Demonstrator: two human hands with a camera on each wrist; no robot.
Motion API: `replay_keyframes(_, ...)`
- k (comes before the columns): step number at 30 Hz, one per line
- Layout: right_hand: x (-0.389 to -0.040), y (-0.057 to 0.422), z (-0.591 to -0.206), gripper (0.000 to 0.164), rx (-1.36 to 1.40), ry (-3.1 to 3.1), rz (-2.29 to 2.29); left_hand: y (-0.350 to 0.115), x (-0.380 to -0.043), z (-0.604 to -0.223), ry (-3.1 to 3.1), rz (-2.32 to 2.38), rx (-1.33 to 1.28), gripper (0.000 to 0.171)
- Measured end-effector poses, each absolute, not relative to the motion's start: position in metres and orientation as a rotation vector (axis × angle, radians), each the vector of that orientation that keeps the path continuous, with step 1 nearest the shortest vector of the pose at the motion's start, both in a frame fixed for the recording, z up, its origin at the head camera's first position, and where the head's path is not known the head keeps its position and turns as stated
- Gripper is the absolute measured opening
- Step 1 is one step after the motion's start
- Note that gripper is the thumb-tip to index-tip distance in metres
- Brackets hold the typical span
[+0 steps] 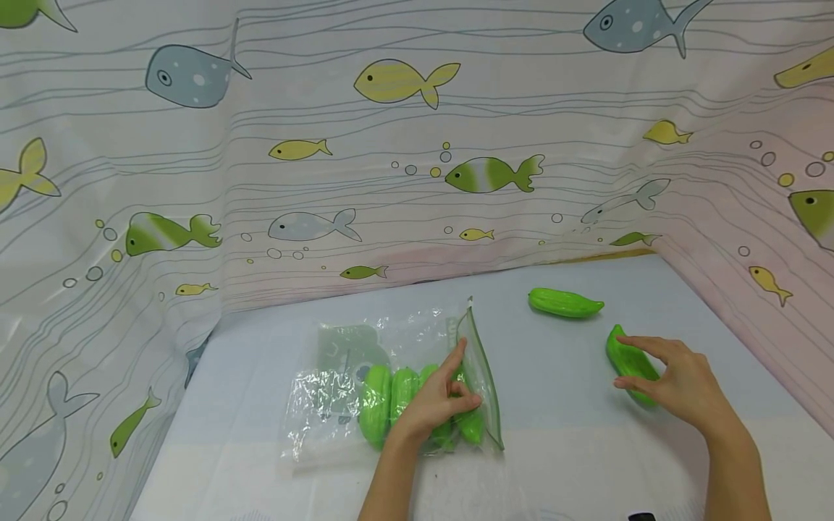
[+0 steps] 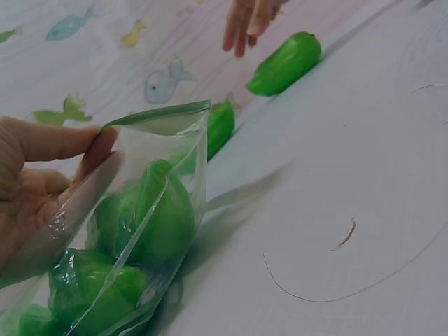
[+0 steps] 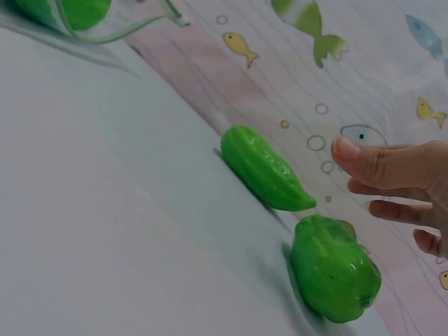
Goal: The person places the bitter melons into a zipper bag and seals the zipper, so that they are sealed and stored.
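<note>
"What has your left grip (image 1: 433,405)?"

"I pinch the edge of a clear plastic zip bag (image 1: 329,430) near its mouth, with my index finger pointing along that side. The bag lies on the white, cloth-covered desk (image 1: 554,463), and its green-edged mouth, on the side toward my other arm, looks parted."

"Anything inside?"

"At least four glossy, bright-green, ribbed fruits (image 1: 375,407), side by side in the half toward the mouth. My own fingers hide part of them, so I cannot give a sure count."

"And your right grip (image 1: 684,380)?"

"Wide and holding nothing: thumb and index finger spread apart above the nearer loose green fruit (image 1: 627,356). From my right wrist I see a gap between us; I'm not touching it."

"Where is that one?"

"On the desk, well to the right of the bag, its narrow end pointing away from me. A farther loose green fruit (image 1: 565,303) lies just beyond it and a little left, pointed end to the right."

"Behind all that?"

"A pale cloth printed with fish (image 1: 391,210)."
</note>
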State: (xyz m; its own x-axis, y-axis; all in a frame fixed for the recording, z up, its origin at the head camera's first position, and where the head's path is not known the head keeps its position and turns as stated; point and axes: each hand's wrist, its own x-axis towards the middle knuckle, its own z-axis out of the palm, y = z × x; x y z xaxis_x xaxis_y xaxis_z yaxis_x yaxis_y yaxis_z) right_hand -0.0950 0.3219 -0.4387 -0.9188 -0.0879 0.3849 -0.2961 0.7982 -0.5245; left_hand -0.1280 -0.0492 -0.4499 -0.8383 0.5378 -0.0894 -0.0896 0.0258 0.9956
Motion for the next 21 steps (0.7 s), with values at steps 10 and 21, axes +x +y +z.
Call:
replay_keyframes(10, -0.0954, 0.3224, -0.4391, 0.064, 0.291, -2.641, 0.845, -0.0489, -0.1279, -0.4494, 1.865, 1.864, 0.454, 0.094)
replay_keyframes(21, -0.0949, 0.3237, -0.4395, 0.064, 0.283, -2.652, 0.853, -0.0494, -0.1281, -0.4495, 1.858, 1.865, 0.46, 0.094)
